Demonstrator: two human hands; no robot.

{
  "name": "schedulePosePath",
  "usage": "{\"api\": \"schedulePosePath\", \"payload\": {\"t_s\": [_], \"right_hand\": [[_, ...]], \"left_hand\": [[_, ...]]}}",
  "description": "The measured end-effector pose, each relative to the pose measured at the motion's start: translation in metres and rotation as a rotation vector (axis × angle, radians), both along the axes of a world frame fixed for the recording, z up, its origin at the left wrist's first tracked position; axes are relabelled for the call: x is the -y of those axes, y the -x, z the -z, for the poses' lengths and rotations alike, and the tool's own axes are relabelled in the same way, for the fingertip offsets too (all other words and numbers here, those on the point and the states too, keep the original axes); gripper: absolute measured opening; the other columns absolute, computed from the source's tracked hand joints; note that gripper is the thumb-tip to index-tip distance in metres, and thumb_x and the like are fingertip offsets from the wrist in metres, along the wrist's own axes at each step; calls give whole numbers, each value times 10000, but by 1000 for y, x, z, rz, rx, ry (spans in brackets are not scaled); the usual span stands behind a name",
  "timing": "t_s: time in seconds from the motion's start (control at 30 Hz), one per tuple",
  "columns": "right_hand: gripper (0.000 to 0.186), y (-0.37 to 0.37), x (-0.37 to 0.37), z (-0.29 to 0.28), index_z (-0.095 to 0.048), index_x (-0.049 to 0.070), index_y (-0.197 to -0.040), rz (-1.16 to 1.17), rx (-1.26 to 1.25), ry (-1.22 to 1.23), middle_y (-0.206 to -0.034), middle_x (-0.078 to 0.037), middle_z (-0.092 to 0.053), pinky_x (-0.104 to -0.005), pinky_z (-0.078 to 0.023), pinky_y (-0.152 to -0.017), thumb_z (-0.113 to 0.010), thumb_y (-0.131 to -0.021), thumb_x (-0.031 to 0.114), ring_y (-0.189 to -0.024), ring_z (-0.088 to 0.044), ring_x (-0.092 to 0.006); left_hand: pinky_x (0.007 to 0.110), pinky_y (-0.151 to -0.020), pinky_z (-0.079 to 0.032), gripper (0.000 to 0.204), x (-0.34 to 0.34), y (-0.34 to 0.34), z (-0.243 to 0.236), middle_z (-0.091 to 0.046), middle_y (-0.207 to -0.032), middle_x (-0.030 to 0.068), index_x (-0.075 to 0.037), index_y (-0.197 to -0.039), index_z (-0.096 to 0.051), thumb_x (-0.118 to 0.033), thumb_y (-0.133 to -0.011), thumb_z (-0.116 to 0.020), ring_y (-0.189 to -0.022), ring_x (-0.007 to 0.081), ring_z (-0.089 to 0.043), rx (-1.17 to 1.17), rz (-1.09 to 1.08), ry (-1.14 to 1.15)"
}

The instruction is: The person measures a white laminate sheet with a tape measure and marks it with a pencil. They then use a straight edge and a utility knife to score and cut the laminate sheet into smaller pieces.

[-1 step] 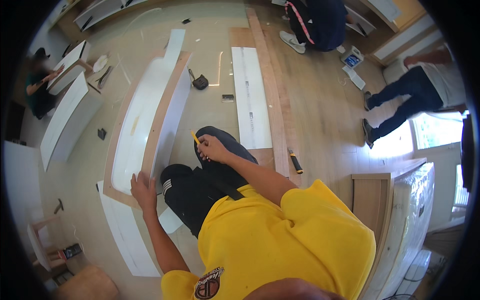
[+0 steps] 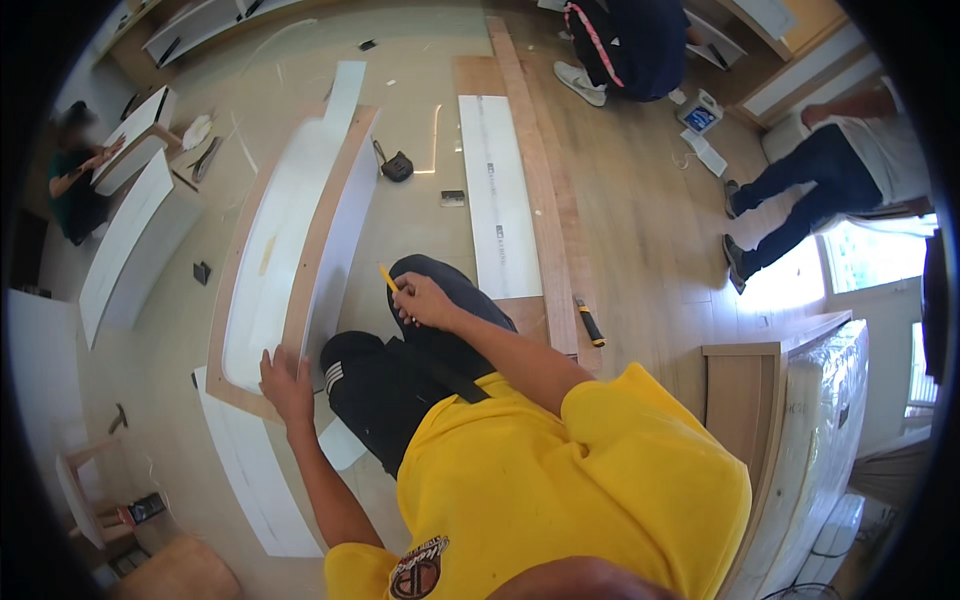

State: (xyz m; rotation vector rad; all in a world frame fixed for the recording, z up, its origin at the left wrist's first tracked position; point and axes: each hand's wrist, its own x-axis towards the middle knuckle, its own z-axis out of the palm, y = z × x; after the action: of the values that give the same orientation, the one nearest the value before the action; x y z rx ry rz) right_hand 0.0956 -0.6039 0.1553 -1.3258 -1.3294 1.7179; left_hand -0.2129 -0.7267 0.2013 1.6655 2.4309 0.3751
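Note:
My left hand (image 2: pixel 287 385) lies with its fingers apart on the near end of a long box-shaped panel piece (image 2: pixel 312 262), which has a brown wood rim around a recessed white inside. In my right hand (image 2: pixel 425 302), held over my knee, is a thin yellow pencil (image 2: pixel 387 275) that points up and to the left. A white board (image 2: pixel 255 480) lies on the floor, partly under the near end of the piece. Past its right side sits a black tape measure (image 2: pixel 397 167), and nearby is a small dark block (image 2: pixel 453 199).
A white board (image 2: pixel 505 240) lies on brown planks to my right, with a yellow-and-black utility knife (image 2: pixel 590 322) beside it. Curved white panels (image 2: pixel 135 240) and a hammer (image 2: pixel 120 417) are at left. Other people crouch or stand around. A plastic-wrapped panel (image 2: pixel 820 420) stands at right.

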Motion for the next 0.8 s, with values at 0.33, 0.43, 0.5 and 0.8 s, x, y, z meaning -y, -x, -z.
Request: {"api": "schedulePosePath", "payload": {"t_s": [0.33, 0.43, 0.5, 0.8], "right_hand": [[283, 12, 35, -22, -606, -37, -1170, -21, 202, -377, -837, -163, -713, -394, -565, -681, -649, -947, 131, -693, -708, -279], [278, 17, 39, -27, -617, -34, -1147, -41, 240, -412, -838, -186, -722, -423, -561, -720, -659, -929, 132, -743, -716, -338], [272, 22, 41, -34, -623, -29, -1136, -68, 299, -380, -830, -189, -725, -428, -562, -738, -662, -920, 132, -767, -719, -355], [293, 21, 27, -57, -635, -50, -1130, 30, 353, -357, -838, -200, -725, -420, -563, -740, -658, -897, 126, -779, -726, -346]], "left_hand": [[449, -1087, -449, 524, -37, 13, -13, -625, -1330, 273, 40, -1362, -590, -258, -941, -686, -1261, 422, -586, 169, -177, -165], [452, -1080, -457, 518, -27, 21, -19, -618, -1338, 277, 48, -1369, -586, -236, -946, -676, -1250, 419, -593, 205, -159, -179], [412, -1055, -481, 499, -15, 12, -28, -654, -1306, 246, 62, -1358, -597, -209, -951, -695, -1202, 358, -638, 441, -40, -191], [364, -1001, -526, 314, -16, -108, -162, -719, -1155, 184, 69, -1268, -655, -104, -1007, -630, -1081, 240, -690, 1171, 200, -374]]}}
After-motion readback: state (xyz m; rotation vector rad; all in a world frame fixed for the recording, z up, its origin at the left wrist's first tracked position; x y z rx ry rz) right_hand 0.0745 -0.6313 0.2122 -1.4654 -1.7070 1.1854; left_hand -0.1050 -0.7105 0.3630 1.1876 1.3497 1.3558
